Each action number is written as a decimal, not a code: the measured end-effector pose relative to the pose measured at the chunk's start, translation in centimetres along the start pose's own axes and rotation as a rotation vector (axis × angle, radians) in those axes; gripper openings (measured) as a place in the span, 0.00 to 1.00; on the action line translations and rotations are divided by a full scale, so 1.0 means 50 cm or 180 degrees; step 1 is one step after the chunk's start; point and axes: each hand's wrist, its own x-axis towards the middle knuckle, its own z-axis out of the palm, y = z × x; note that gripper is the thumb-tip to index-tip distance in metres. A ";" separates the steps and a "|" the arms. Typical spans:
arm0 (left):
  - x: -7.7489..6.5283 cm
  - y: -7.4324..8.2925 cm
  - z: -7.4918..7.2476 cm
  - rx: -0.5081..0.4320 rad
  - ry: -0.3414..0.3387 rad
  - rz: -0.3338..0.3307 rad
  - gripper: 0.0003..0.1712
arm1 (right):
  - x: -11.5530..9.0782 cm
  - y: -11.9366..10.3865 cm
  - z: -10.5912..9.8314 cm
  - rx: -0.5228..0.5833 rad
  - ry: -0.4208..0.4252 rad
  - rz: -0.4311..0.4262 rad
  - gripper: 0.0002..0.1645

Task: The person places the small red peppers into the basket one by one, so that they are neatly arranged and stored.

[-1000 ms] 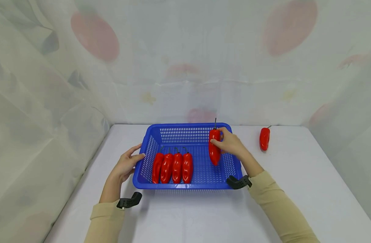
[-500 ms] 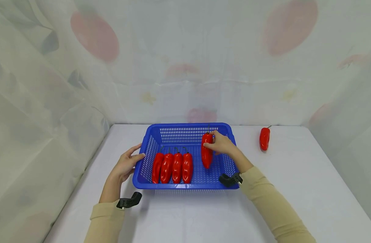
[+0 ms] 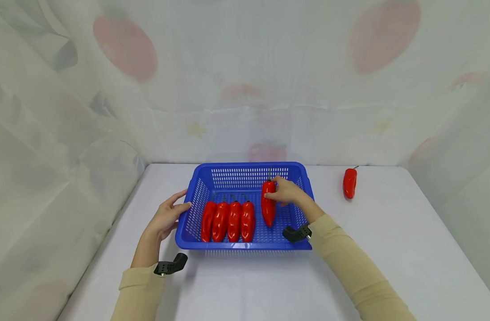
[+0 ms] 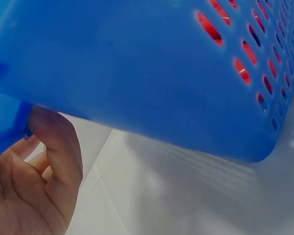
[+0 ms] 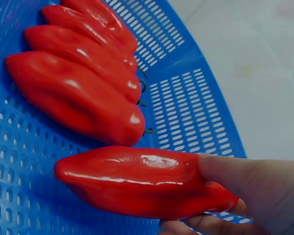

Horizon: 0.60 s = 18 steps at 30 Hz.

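My right hand pinches a red chili pepper between thumb and fingers, stem upward, inside the blue plastic basket. In the right wrist view, this held pepper lies beside a row of red peppers at the basket's left part. Seen from the head, the row of peppers stands side by side with stems toward the back. At the basket's left rim, my left hand grips it, thumb on top. The left wrist view has the fingers curled under the rim.
One more red pepper lies on the white table, right of the basket. A patterned white cloth hangs behind the table and along both sides. Each wrist wears a black strap device.
My right hand has carried the held pepper leftward and lower in the basket, toward the row. The left hand and the basket have stayed in place.
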 end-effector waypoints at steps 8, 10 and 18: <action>0.001 0.000 0.000 -0.0027 -0.0008 -0.0012 0.35 | 0.008 0.008 0.012 0.0125 -0.0225 0.0115 0.37; 0.001 0.001 0.000 -0.0036 -0.0012 -0.0012 0.35 | 0.011 0.009 0.016 0.0178 -0.0279 0.0147 0.38; 0.000 0.002 0.000 -0.0058 -0.0016 -0.0023 0.35 | 0.016 0.009 0.028 0.0329 -0.0499 0.0223 0.37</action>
